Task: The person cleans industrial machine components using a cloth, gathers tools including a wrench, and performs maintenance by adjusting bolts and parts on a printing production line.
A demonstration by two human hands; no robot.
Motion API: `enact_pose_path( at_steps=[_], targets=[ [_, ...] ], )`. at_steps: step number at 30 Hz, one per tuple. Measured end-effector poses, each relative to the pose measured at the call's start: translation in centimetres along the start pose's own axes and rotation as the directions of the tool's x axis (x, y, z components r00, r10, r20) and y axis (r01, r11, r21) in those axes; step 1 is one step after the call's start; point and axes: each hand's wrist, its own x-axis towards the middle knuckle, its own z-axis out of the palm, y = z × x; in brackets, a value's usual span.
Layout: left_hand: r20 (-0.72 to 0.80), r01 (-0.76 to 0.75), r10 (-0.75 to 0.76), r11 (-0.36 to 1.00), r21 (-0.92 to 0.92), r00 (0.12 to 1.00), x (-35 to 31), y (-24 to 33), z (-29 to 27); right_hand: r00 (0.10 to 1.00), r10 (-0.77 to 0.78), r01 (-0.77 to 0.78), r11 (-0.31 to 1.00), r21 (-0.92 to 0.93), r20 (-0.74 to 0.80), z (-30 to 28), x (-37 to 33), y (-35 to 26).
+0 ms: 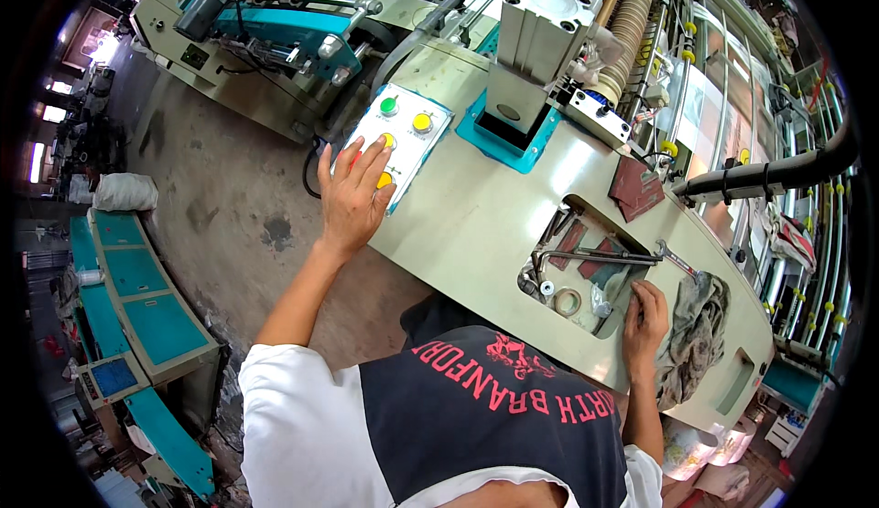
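My left hand (355,199) lies over a white control panel (403,160), its fingers spread across the lower buttons. A red button (351,154) shows partly under the fingers. Close to my fingertips are yellow buttons; one yellow button (422,122) and a green button (388,106) sit uncovered farther up. My right hand (646,320) rests at the right edge of a recessed tool tray (600,329), fingers loosely bent with nothing visible in them. Beside it lies a crumpled grey rag (698,334).
The tray holds hex keys (604,256), a tape roll (568,301) and reddish abrasive pieces. Past it lie a wrench (676,259) and a dark red sheet (635,188). A metal column (536,46), rollers (625,37) and a black pipe (769,177) stand beyond. Teal cabinets (165,325) stand left.
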Motion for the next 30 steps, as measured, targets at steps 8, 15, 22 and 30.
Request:
enact_pose_path(
  at_steps=[8, 15, 22, 30],
  targets=[
    [0.070, -0.021, 0.019, 0.999, 0.025, 0.997, 1.5, 0.4, 0.6, 1.000, -0.010, 0.010, 1.000, 0.009, -0.005, 0.1, 0.1, 0.4],
    [0.133, -0.113, 0.120, 0.992, -0.058, 0.984, 4.8, 2.1, 0.6, 0.999, 0.040, -0.040, 0.999, 0.004, 0.000, 0.2, -0.5, 0.2],
    [0.169, -0.113, 0.112, 0.994, -0.004, 0.979, 5.1, 1.9, 0.6, 0.998, -0.068, 0.068, 0.997, -0.048, 0.004, -0.4, 0.5, 0.6],
    [0.149, -0.185, 0.183, 0.983, 0.003, 0.972, 6.5, 1.4, 0.9, 0.999, -0.051, 0.050, 0.998, -0.030, -0.005, -0.4, 0.4, 0.8]
  ],
)
